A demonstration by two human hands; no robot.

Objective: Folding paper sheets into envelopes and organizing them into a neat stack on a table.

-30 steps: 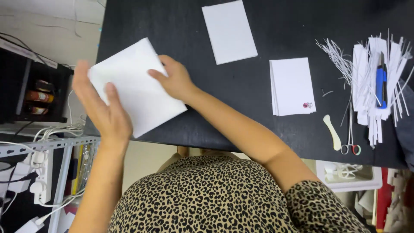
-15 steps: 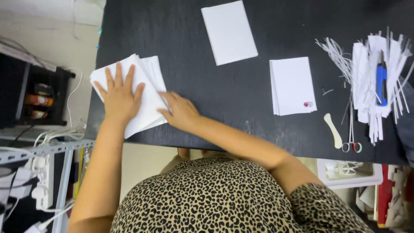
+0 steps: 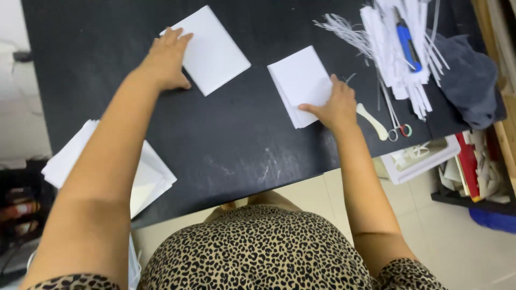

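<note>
My left hand [image 3: 164, 59] lies flat with its fingers on the left edge of a single white sheet [image 3: 215, 51] on the black table [image 3: 231, 150]. My right hand [image 3: 336, 104] presses on the lower right corner of a small stack of white sheets [image 3: 298, 80] in the middle of the table. A pile of folded white sheets [image 3: 148, 180] hangs over the table's left front edge, partly hidden by my left forearm.
At the right lie paper strips [image 3: 398, 48], a blue cutter [image 3: 407, 43], a white bone folder [image 3: 373, 121], small scissors [image 3: 398, 126] and a grey cloth [image 3: 470, 80]. A white tray [image 3: 419, 158] and shelves stand below the table's right edge.
Both hands left the folded pile at the left edge. My left hand reached to the single sheet, my right hand to the small stack. The camera shifted to the right.
</note>
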